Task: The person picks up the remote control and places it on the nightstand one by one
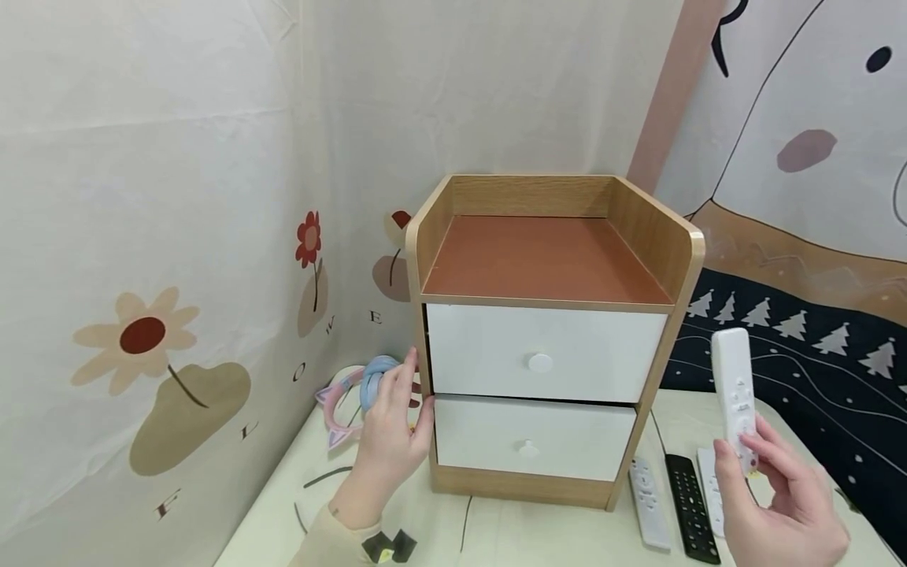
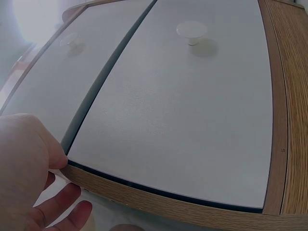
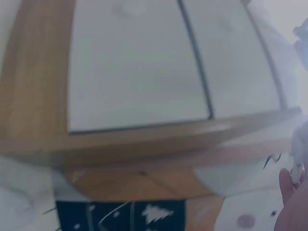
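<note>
A small wooden cabinet (image 1: 524, 484) with two white drawers stands on the table, both drawers pushed in. The upper drawer (image 1: 489, 346) and the lower drawer (image 1: 482, 441) each have a round white knob. My left hand (image 1: 390, 441) touches the cabinet's left side, its thumb at the front edge and its other fingers extended along the outer side. To the right of the cabinet, my right hand (image 1: 786, 504) holds a white remote control (image 1: 733, 370) upright, gripping its lower end between thumb and fingers. The right wrist view is hazy, with the remote and hand only partly showing at its right edge.
Right of the cabinet lie a grey-white remote (image 1: 648, 504), a black remote (image 1: 689, 508) and another white one (image 1: 710, 488) partly behind my right hand. Pink-and-blue cat-ear headphones (image 1: 342, 398) lie behind my left hand. Printed cloth (image 1: 212, 197) hangs around the table.
</note>
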The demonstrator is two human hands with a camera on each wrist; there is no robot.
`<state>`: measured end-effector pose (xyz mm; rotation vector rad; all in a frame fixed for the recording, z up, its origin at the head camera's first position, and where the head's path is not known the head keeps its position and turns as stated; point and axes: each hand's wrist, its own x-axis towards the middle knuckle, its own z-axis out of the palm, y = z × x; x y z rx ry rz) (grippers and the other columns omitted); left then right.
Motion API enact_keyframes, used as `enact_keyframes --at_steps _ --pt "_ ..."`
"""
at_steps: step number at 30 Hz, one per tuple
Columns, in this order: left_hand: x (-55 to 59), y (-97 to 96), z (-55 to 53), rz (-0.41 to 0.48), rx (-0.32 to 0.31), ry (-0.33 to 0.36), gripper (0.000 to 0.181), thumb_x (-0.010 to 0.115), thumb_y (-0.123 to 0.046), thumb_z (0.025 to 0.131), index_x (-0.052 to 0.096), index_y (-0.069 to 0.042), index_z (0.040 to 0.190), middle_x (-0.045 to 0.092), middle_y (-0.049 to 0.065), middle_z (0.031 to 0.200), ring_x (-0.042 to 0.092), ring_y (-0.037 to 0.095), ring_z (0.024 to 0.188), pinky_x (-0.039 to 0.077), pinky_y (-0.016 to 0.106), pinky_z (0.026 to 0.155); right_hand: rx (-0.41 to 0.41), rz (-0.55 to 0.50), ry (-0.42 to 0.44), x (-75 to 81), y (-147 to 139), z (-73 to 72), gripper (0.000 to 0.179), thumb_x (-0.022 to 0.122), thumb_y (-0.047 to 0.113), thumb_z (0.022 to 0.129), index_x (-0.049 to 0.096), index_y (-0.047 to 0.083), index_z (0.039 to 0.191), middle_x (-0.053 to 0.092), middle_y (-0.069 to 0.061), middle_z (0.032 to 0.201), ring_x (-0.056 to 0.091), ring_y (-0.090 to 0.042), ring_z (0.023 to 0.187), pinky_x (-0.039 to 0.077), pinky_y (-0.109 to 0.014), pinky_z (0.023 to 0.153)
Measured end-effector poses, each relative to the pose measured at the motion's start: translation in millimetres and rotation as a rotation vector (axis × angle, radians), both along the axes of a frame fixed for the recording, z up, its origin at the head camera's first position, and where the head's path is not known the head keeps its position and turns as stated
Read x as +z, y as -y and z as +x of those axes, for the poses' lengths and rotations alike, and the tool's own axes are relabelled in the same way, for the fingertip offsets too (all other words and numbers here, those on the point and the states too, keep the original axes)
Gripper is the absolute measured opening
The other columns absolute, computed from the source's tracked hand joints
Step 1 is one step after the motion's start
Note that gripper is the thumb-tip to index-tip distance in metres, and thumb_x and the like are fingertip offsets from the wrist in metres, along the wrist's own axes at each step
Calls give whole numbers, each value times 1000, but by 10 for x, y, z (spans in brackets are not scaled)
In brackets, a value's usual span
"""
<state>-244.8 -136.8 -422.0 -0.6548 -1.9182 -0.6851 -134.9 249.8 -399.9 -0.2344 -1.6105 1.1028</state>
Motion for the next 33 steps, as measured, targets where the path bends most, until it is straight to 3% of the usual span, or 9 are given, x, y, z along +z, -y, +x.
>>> enact_keyframes --at_steps 4,8,10,15,19,23,29,33 --pt "-6 0 -5 2 2 -5 85 75 3 88 41 4 165 65 25 123 70 25 84 61 31 63 204 60 -201 163 140 -26 25 79 -21 82 72 -26 106 79 -1 136 59 -11 110 54 -2 86" --pt "-6 -4 -17 2 3 -3 85 76 3 88 41 3 166 65 25 123 70 24 84 61 31 63 263 179 -272 304 220 -122 23 83 -14 82 74 -22 101 80 -1 135 57 -6 103 48 1 81" --pt "-7 -6 -17 0 2 3 85 76 3 89 41 3 166 65 25 124 70 24 84 60 31 64 237 277 -263 393 242 -164 23 86 -3 84 77 -18 100 80 1 135 55 -1 98 43 -1 75" --pt "-17 -9 -10 3 -2 12 86 76 4 89 40 3 166 64 25 125 71 24 84 62 31 65 219 450 -250 641 321 -260 29 89 18 88 82 -7 99 80 -6 133 55 5 98 39 -4 77" --pt "-25 -2 -6 12 -16 7 86 75 6 88 40 4 166 64 26 126 72 25 86 64 35 66 225 531 -222 797 415 -328 30 87 27 90 84 -2 100 81 -18 128 53 6 102 38 -2 77" --pt "-25 8 -1 16 -17 4 86 75 6 88 40 4 166 63 25 126 72 25 87 65 36 67 209 591 -157 897 492 -372 29 85 31 92 86 4 102 81 -14 130 52 7 106 37 2 76" --pt "-17 2 -3 13 -19 -20 86 76 6 86 41 4 165 64 24 125 71 25 85 62 32 65 164 679 -165 998 548 -444 41 76 44 98 85 5 101 82 -11 128 62 -22 95 37 0 75" --pt "-8 -2 -15 11 -28 -37 87 76 7 85 41 5 165 64 24 125 71 26 84 62 33 65 153 741 -166 1092 577 -477 41 73 44 100 84 5 102 82 -12 128 66 -34 97 45 -16 69"
